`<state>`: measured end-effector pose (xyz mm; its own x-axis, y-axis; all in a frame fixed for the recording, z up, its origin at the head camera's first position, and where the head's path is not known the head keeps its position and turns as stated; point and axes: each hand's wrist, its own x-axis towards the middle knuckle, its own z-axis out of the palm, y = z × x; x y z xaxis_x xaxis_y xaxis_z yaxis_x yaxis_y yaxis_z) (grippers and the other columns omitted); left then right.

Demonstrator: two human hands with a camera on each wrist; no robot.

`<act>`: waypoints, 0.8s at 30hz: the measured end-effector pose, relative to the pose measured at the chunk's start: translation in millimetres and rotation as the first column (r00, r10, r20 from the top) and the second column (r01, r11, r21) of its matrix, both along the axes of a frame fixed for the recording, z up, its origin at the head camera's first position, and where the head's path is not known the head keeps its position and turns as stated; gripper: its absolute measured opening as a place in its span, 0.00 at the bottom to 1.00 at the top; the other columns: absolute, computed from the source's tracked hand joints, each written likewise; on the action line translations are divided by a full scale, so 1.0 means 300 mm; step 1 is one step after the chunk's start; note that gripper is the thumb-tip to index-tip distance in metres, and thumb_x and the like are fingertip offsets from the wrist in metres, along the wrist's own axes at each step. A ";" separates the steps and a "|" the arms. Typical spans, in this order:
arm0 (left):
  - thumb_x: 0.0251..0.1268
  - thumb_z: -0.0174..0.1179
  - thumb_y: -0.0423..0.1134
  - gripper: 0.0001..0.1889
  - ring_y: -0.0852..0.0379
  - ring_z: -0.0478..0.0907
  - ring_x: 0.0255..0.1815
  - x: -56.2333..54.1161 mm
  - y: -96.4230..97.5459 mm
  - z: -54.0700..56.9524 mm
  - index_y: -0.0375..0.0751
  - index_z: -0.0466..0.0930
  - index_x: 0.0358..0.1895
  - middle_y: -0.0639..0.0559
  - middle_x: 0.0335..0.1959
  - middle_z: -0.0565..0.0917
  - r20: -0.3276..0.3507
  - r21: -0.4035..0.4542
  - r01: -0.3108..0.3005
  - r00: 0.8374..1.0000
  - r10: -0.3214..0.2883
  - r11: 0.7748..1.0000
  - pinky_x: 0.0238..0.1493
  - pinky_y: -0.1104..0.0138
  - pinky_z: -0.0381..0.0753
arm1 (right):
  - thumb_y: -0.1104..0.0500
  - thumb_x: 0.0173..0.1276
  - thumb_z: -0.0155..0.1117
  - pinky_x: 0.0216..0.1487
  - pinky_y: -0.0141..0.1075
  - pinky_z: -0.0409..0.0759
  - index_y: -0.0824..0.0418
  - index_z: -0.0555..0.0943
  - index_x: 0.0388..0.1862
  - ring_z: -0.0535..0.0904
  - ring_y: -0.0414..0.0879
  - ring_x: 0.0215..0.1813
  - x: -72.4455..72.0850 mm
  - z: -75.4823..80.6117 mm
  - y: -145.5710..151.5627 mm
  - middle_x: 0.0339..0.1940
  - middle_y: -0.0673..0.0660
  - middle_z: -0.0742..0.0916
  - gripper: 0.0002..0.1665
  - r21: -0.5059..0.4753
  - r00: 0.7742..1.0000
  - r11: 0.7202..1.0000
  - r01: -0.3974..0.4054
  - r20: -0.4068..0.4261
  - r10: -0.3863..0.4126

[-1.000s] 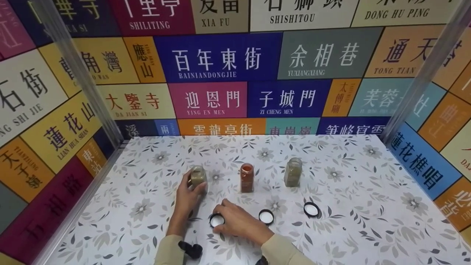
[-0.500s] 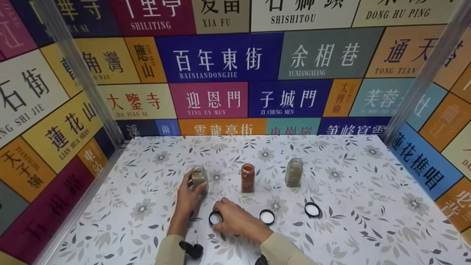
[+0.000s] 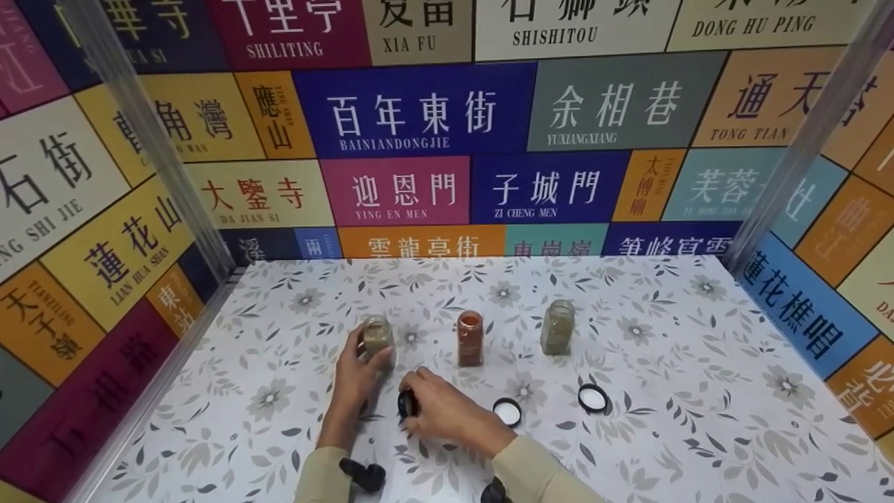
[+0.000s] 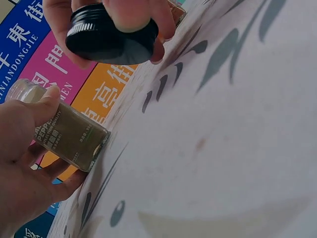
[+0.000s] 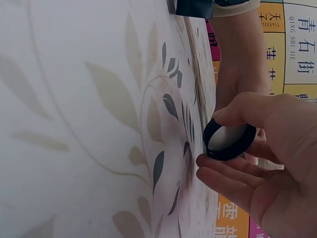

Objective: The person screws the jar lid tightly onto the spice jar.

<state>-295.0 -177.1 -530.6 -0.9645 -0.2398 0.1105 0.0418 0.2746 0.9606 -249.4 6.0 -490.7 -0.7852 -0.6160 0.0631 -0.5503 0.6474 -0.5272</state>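
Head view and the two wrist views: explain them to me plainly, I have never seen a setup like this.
There is no machine here, just a person's two bare hands. The head picture comes from a camera worn on the head, looking forward and down; each of the others comes from a camera on one wrist, watching that hand's work.

The left hand grips a brownish jar with its mouth open. The right hand holds a black cap, and its pale inside shows in the right wrist view.

On the flower-patterned table stand an open orange-red jar and an open greenish jar. Nearer the person lie two more caps, their white insides facing up.
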 end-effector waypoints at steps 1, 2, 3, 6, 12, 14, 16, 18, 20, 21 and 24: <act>0.66 0.65 0.34 0.35 0.32 0.68 0.72 -0.001 0.000 0.000 0.40 0.61 0.75 0.30 0.71 0.69 -0.002 0.001 0.000 1.000 0.000 1.000 0.70 0.47 0.73 | 0.57 0.55 0.75 0.46 0.30 0.80 0.55 0.77 0.52 0.75 0.38 0.42 -0.002 0.003 0.000 0.44 0.48 0.78 0.25 -0.004 1.000 1.000 0.003 0.010 -0.003; 0.67 0.65 0.34 0.35 0.32 0.68 0.72 -0.002 0.000 0.001 0.40 0.61 0.75 0.30 0.71 0.69 -0.004 0.003 0.002 1.000 -0.002 1.000 0.70 0.48 0.74 | 0.57 0.55 0.75 0.47 0.30 0.80 0.55 0.77 0.52 0.76 0.39 0.43 -0.004 0.006 0.000 0.44 0.49 0.79 0.26 -0.008 1.000 1.000 0.005 0.018 -0.005; 0.66 0.65 0.35 0.35 0.32 0.69 0.71 -0.002 0.000 0.001 0.40 0.61 0.75 0.30 0.71 0.69 -0.007 0.004 0.004 1.000 -0.004 1.000 0.70 0.48 0.74 | 0.57 0.54 0.76 0.47 0.31 0.80 0.55 0.76 0.52 0.76 0.39 0.43 -0.007 0.009 0.000 0.45 0.49 0.79 0.27 -0.009 1.000 1.000 0.008 0.022 -0.008; 0.66 0.65 0.34 0.35 0.31 0.70 0.70 -0.002 -0.001 0.001 0.38 0.62 0.75 0.30 0.71 0.70 -0.031 0.000 0.015 0.999 -0.015 1.000 0.68 0.48 0.76 | 0.56 0.54 0.75 0.47 0.31 0.80 0.56 0.76 0.52 0.77 0.40 0.43 -0.015 0.015 0.001 0.45 0.50 0.80 0.26 -0.014 1.000 1.000 0.016 0.008 -0.016; 0.65 0.66 0.33 0.34 0.32 0.70 0.71 0.001 -0.007 -0.001 0.36 0.63 0.73 0.32 0.72 0.69 -0.065 -0.015 0.024 0.998 -0.025 1.000 0.69 0.48 0.75 | 0.53 0.60 0.68 0.49 0.34 0.81 0.56 0.77 0.63 0.77 0.41 0.43 -0.029 0.020 -0.003 0.47 0.51 0.81 0.30 -0.045 0.999 0.999 0.019 -0.045 -0.021; 0.65 0.66 0.34 0.35 0.32 0.69 0.71 0.002 -0.009 -0.002 0.37 0.63 0.74 0.32 0.72 0.69 -0.056 -0.015 0.023 0.998 -0.024 1.000 0.70 0.48 0.74 | 0.52 0.62 0.67 0.50 0.36 0.82 0.55 0.77 0.66 0.79 0.44 0.44 -0.033 0.023 -0.006 0.47 0.52 0.82 0.31 -0.068 0.998 0.997 0.030 -0.049 -0.033; 0.66 0.65 0.34 0.35 0.32 0.69 0.71 0.001 -0.009 -0.005 0.38 0.62 0.74 0.31 0.71 0.69 -0.049 -0.017 0.022 0.999 -0.022 1.000 0.70 0.47 0.74 | 0.51 0.64 0.67 0.51 0.37 0.82 0.55 0.78 0.65 0.80 0.45 0.45 -0.038 0.028 -0.010 0.48 0.52 0.82 0.30 -0.094 0.998 0.995 0.046 -0.048 -0.050; 0.66 0.65 0.34 0.35 0.31 0.69 0.71 -0.001 -0.010 -0.007 0.38 0.62 0.75 0.31 0.71 0.70 -0.043 -0.011 0.020 0.999 -0.020 1.000 0.69 0.48 0.75 | 0.51 0.64 0.67 0.53 0.39 0.82 0.56 0.79 0.62 0.81 0.47 0.48 -0.044 0.033 -0.014 0.49 0.53 0.83 0.27 -0.129 0.996 0.990 0.058 -0.055 -0.065; 0.66 0.65 0.33 0.35 0.31 0.69 0.71 -0.001 -0.010 -0.008 0.39 0.62 0.75 0.30 0.71 0.70 -0.040 0.004 0.019 0.999 -0.019 1.000 0.69 0.48 0.75 | 0.51 0.64 0.68 0.55 0.39 0.82 0.57 0.80 0.59 0.81 0.47 0.50 -0.049 0.039 -0.019 0.50 0.53 0.84 0.25 -0.156 0.995 0.986 0.066 -0.061 -0.076; 0.66 0.65 0.33 0.35 0.31 0.69 0.71 -0.002 -0.010 -0.009 0.39 0.62 0.75 0.30 0.71 0.70 -0.041 0.005 0.020 0.999 -0.020 1.000 0.68 0.47 0.75 | 0.51 0.64 0.68 0.55 0.38 0.82 0.58 0.80 0.58 0.81 0.46 0.50 -0.052 0.041 -0.021 0.50 0.52 0.84 0.24 -0.163 0.995 0.984 0.071 -0.064 -0.082; 0.66 0.64 0.33 0.35 0.31 0.69 0.71 -0.002 -0.010 -0.009 0.39 0.62 0.75 0.29 0.71 0.70 -0.036 0.019 0.021 0.999 -0.020 1.000 0.69 0.47 0.75 | 0.52 0.64 0.70 0.55 0.38 0.82 0.59 0.80 0.55 0.81 0.45 0.50 -0.056 0.052 -0.026 0.50 0.53 0.84 0.23 -0.184 0.994 0.980 0.078 -0.066 -0.092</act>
